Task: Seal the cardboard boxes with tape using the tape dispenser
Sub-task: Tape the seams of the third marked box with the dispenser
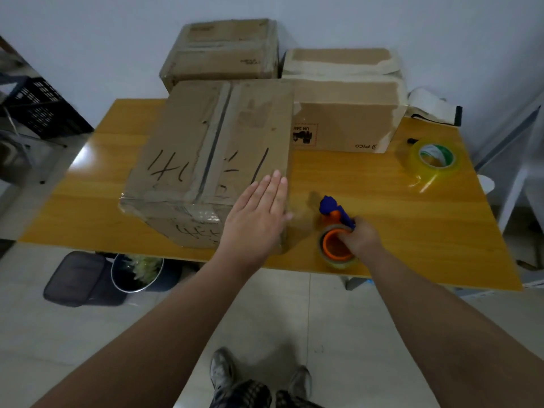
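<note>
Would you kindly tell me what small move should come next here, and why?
Probably lift the tape dispenser to the near end of the centre seam of the box: the right hand grips it on the table, while the left hand lies flat on the box, steadying it.

Marked box (206,160): brown, flaps closed, black handwriting on top, centre seam seemingly untaped. Tape dispenser (331,214), blue and orange with clear roll, just right of it; other boxes (347,122) behind.
</note>
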Demonstrator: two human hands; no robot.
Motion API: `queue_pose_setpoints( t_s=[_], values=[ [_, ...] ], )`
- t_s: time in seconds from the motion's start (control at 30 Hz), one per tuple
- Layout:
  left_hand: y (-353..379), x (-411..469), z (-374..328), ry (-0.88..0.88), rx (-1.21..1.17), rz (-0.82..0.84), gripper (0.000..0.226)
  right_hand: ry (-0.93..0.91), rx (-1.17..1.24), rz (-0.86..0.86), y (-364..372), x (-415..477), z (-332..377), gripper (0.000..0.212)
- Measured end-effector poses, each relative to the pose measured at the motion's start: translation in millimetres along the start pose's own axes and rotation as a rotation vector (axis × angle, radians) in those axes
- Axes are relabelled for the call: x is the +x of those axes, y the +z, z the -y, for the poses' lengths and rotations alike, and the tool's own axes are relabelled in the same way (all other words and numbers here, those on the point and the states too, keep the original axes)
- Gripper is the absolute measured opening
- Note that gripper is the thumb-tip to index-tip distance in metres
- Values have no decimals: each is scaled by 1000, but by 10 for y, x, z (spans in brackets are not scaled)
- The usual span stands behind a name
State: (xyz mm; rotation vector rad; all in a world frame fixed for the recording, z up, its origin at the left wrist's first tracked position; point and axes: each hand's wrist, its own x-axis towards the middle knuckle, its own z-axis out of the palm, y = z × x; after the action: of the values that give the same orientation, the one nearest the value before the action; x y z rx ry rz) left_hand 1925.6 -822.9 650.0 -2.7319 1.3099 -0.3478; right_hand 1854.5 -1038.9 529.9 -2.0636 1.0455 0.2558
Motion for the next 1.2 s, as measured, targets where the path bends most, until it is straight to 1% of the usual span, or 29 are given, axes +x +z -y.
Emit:
queue_pose_setpoints(
  t_s=[0.03,0.07,0.1,0.13,0.17,0.2,0.23,0.27,0.3,0.33,0.37,0.4,0.43,0.5,0.57,0.63,0.77,0.93,1.0,1.07,1.1,1.13,1.17,1.2],
  values=[
    [-5,-2,-3,-2,6,-3,57,-5,-65,-2,-5,-1,3,40],
    [-9,-1,-4,2,11,1,59,-29,-134,-38,-21,-10,14,48],
    [-9,-1,-6,8,10,11,60,-84,-161,-120,-46,-50,49,54],
    [-8,4,-10,9,6,22,61,-183,-109,-233,-71,-127,100,54],
    [-8,10,-17,5,0,28,62,-289,26,-335,-85,-239,181,46],
    [-9,15,-25,-1,-5,30,62,-346,231,-382,-91,-364,278,35],
    [-9,19,-31,-6,-9,32,63,-337,460,-342,-88,-511,402,24],
    [-6,17,-34,-9,-16,35,64,-272,688,-219,-66,-654,530,18],
    [-3,11,-33,-10,-24,34,65,-171,871,-58,-37,-777,641,21],
    [5,8,-28,-8,-28,32,66,-71,984,93,-6,-873,723,27],
    [12,7,-26,-4,-27,34,65,-17,1041,194,24,-950,782,31],
    [13,9,-19,1,-22,41,65,0,1100,235,60,-996,823,31],
    [13,16,-11,7,-17,46,65,6,1169,222,86,-1027,846,30],
    [-7,23,27,36,-4,52,67,14,1274,117,105,-1049,886,32],
    [-54,-7,114,95,-17,48,70,27,1287,35,96,-1061,927,33],
    [-112,-72,254,117,-26,41,76,63,1277,4,112,-1091,963,30],
    [-158,-253,564,19,15,88,76,150,1288,-3,189,-1170,1027,26],
    [-159,-376,753,21,46,135,69,184,1349,19,373,-1265,1209,24],
    [-169,-395,773,30,44,138,69,157,1266,-47,414,-1314,1250,26],
    [-180,-393,799,46,30,137,68,65,1011,-195,404,-1343,1238,31],
    [-188,-386,815,56,23,137,67,-2,931,-256,384,-1351,1235,32],
    [-192,-376,833,68,16,137,67,-61,911,-277,373,-1369,1244,32],
    [-193,-363,842,74,10,138,66,-110,963,-248,372,-1401,1253,31],
    [-191,-357,848,77,1,138,66,-123,1056,-179,389,-1453,1275,31]
  ],
)
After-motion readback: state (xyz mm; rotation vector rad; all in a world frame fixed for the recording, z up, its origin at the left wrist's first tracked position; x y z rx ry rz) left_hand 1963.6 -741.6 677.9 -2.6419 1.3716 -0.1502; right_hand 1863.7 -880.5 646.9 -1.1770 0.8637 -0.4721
